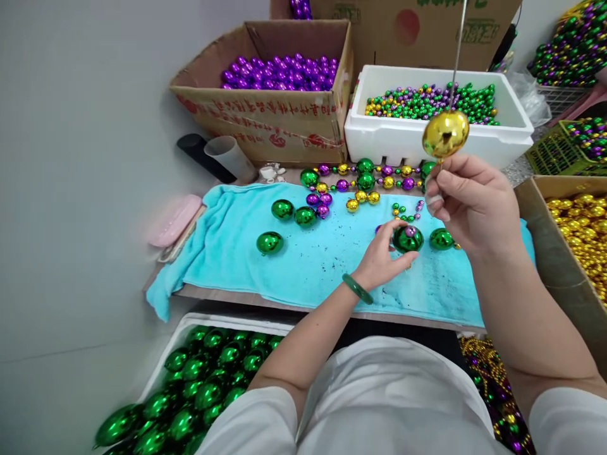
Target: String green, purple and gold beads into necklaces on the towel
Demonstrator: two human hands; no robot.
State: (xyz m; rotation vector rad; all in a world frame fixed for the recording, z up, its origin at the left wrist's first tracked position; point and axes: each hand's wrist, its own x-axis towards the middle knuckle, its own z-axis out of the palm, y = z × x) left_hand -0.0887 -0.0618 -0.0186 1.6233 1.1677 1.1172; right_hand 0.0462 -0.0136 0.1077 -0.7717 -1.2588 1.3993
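Observation:
My right hand (pixel 481 199) is raised above the towel, its fingers pinched just under a large shiny gold bead (pixel 446 134). A thin metal needle (pixel 458 54) sticks up from the top of that bead. My left hand (pixel 385 256), with a green bangle on the wrist, curls its thumb and fingers around a large green bead (pixel 408 240) at the towel. A small purple bead (pixel 410 232) shows against the green one. Close by on the right lies another green bead (pixel 441 239). Small green and purple beads (pixel 403 212) lie just behind.
A blue towel (pixel 237 265) covers the table, with strung beads (pixel 365 182) along its back. Behind stand a cardboard box (pixel 265 120) of purple beads and a white foam box (pixel 393 136) of small beads. Gold beads (pixel 581 234) fill a box at right; green beads (pixel 208 392) lie below left.

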